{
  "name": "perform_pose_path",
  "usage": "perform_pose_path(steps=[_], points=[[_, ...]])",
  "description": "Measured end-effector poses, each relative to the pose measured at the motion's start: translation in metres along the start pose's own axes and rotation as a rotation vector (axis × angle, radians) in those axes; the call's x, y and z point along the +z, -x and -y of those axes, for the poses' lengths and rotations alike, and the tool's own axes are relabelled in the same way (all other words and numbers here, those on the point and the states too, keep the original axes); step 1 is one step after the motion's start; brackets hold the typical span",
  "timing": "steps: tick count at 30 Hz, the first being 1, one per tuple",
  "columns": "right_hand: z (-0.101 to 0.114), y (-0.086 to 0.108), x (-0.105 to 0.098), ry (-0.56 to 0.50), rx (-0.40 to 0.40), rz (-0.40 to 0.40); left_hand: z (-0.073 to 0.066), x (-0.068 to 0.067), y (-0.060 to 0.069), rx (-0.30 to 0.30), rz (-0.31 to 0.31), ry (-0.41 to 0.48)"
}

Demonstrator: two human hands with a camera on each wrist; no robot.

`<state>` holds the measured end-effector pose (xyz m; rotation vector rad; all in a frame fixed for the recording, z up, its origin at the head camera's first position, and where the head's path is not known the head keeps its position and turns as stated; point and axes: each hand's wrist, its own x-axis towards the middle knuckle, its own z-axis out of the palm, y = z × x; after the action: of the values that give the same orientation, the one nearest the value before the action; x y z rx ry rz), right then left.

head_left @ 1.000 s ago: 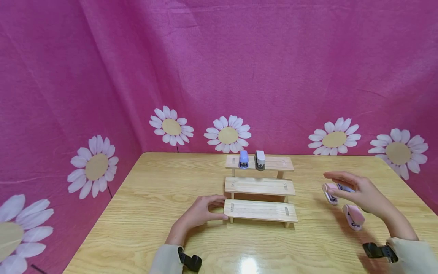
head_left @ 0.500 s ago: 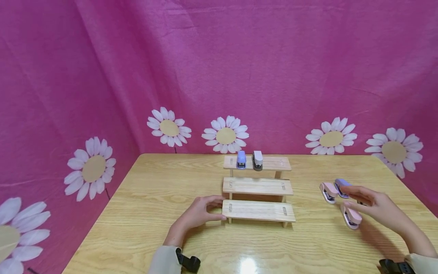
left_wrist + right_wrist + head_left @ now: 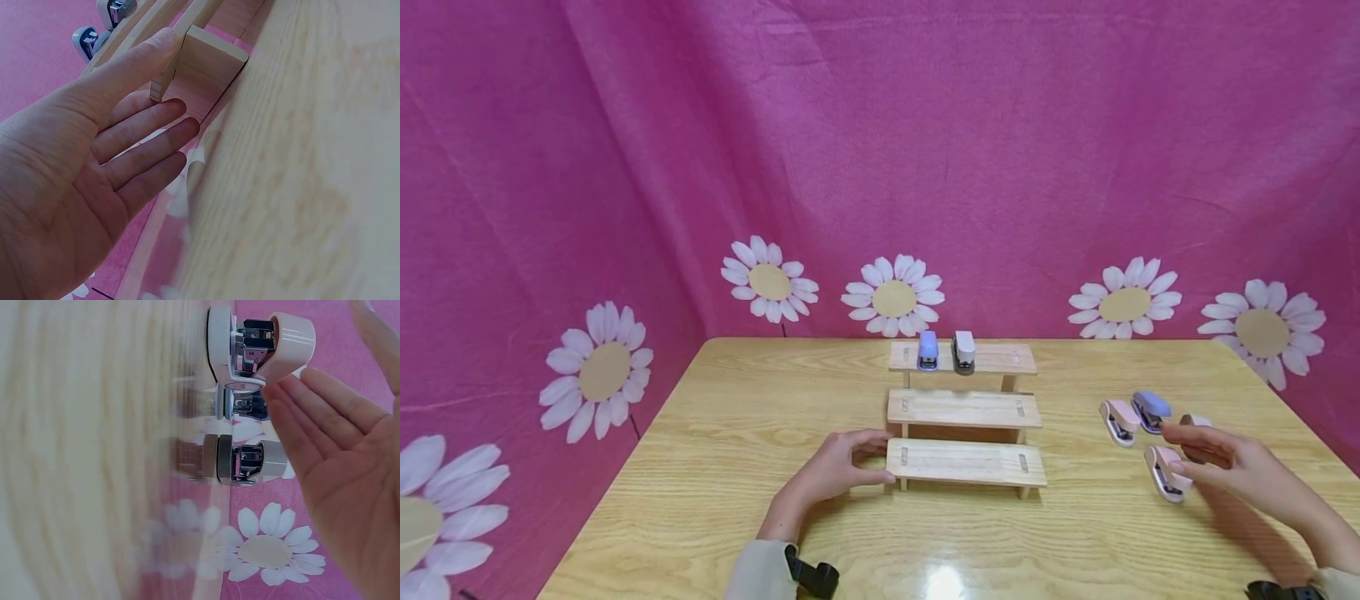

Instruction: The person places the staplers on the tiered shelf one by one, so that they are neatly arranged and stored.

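My left hand holds the left end of the lowest step of a three-step wooden stand, thumb at the front edge and index finger behind. In the left wrist view its other fingers extend below the board. Over at the right, my right hand hovers with fingers spread at a white-and-dark stapler, partly hidden by it. The thumb is beside the nearer pink stapler. The right wrist view shows nothing held in the palm, with a pink stapler close to the fingers.
A second pink stapler and a blue one stand just left of the right hand. On the top step are a blue stapler and a white one. Pink flowered cloth hangs behind the table.
My right hand has moved right and nearer the front, away from the far pink and blue staplers, uncovering them. The left hand stays at the stand; the head view has shifted slightly.
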<state>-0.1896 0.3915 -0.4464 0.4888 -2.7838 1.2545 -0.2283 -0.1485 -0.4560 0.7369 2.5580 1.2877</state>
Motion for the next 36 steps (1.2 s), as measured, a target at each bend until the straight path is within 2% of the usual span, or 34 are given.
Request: perform_pose_path(steps=[3, 11, 20, 26, 36], points=[[-0.005, 0.0, 0.001, 0.009, 0.0, 0.006, 0.0, 0.0, 0.0, -0.001, 0.002, 0.008], [-0.017, 0.003, 0.001, -0.009, -0.001, 0.093, 0.001, 0.001, 0.0, 0.007, -0.004, 0.004], [-0.019, 0.004, 0.001, -0.041, 0.072, 0.154, 0.001, 0.001, -0.001, 0.016, -0.009, -0.006], [-0.017, 0.004, 0.002, 0.041, 0.113, 0.121, 0.001, 0.001, 0.0, 0.002, -0.007, -0.003], [-0.01, 0.002, 0.004, 0.143, 0.053, 0.026, 0.002, 0.001, 0.001, -0.002, -0.002, -0.011]])
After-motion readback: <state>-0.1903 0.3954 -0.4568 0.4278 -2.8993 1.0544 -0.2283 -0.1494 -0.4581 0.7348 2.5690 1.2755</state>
